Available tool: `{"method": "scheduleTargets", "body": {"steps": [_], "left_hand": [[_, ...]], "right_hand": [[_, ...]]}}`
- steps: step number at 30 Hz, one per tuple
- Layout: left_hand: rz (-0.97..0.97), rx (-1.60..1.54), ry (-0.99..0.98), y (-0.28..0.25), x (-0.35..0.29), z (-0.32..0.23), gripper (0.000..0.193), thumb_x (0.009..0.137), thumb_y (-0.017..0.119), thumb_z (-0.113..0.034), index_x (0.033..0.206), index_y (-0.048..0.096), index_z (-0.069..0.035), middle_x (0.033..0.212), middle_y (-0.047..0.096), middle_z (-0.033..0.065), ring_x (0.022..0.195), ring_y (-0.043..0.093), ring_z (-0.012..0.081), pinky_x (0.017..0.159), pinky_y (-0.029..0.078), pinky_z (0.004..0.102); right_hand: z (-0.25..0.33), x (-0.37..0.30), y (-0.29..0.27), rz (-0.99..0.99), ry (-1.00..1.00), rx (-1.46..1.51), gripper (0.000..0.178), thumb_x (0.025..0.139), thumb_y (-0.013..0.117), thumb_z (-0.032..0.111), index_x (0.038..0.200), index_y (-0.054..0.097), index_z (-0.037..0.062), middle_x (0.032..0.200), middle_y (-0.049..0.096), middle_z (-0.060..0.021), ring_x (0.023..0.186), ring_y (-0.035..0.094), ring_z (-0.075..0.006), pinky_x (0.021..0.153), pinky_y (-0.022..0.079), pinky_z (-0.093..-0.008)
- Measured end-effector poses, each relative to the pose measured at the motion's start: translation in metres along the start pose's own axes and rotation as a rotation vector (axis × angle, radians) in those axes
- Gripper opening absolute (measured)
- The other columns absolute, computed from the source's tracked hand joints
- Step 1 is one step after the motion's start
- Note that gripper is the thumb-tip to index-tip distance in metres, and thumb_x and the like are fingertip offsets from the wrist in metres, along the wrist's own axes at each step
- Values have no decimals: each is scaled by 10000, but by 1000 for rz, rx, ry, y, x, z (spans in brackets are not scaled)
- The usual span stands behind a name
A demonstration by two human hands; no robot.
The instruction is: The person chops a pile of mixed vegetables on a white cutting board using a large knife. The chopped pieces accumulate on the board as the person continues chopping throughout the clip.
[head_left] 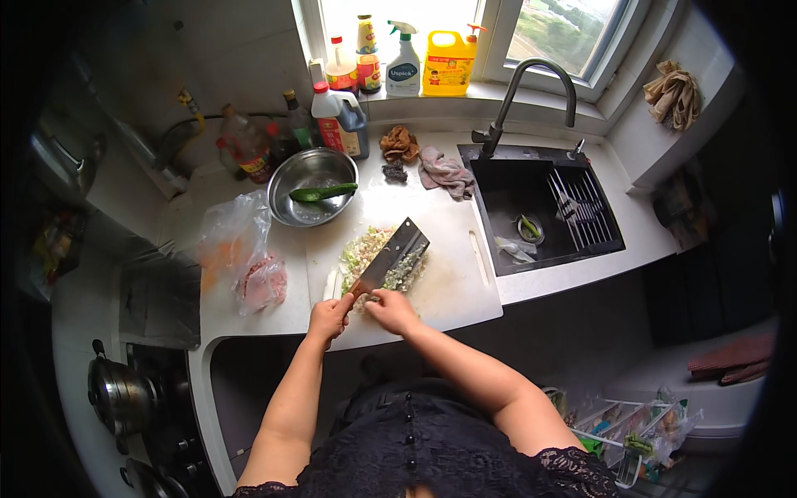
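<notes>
My left hand (330, 319) is closed round the wooden handle of a cleaver (392, 259). Its broad dark blade slants up to the right over a white cutting board (455, 286), with pale chopped bits stuck to its face. Finely chopped pale-green vegetable (359, 251) lies heaped under and beside the blade. Right by the blade's lower end is my right hand (392, 312), its fingers curled in against the cleaver; what they may hold is hidden. A white strip (333, 284), perhaps a vegetable stalk, lies at the heap's left edge.
Behind the board stands a steel bowl (281, 211) with a cucumber (322, 192) in it. Clear bags hold pink minced meat (262, 284) at left. A rag (447, 173) lies beside the dark sink (490, 217). Bottles, including a large jug (342, 124), line the back.
</notes>
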State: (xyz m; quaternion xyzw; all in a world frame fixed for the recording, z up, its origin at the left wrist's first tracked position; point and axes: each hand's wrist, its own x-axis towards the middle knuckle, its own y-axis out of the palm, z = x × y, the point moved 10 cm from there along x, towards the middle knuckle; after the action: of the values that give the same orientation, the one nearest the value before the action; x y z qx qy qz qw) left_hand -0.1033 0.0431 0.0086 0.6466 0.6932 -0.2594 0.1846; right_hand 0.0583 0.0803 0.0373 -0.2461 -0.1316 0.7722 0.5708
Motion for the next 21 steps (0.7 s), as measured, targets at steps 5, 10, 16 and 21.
{"method": "scheduleTargets", "body": {"steps": [5,10,16,21], "left_hand": [[-91,56,140,-9,-13,-11,417,864,624,-437,731,628,-42,538,536,5,409,449,68,389,336,236],[-261,202,296,-16,-43,-38,423,865,621,-429,752,644,-22,550,565,22,448,503,89,446,402,265],[-244,401,383,2,-36,-31,420,853,631,-398,693,603,-11,560,587,78,521,580,168,524,458,329],[-47,427,170,26,-40,-36,255,814,670,-228,893,552,-15,670,635,105,615,643,179,583,498,314]], "right_hand": [[-54,-10,-101,-247,11,-11,312,797,659,235,1027,648,26,852,657,-150,785,636,-238,730,501,-342],[-107,-27,-153,-443,52,-200,244,786,656,185,977,640,34,891,611,-150,826,600,-301,744,488,-387],[-135,-32,-147,-362,116,-346,280,786,666,188,1030,626,56,1033,550,-153,998,545,-328,848,461,-417],[-127,-35,-147,-383,86,-360,278,764,683,186,996,641,39,1012,553,-167,984,543,-329,858,454,-398]]}}
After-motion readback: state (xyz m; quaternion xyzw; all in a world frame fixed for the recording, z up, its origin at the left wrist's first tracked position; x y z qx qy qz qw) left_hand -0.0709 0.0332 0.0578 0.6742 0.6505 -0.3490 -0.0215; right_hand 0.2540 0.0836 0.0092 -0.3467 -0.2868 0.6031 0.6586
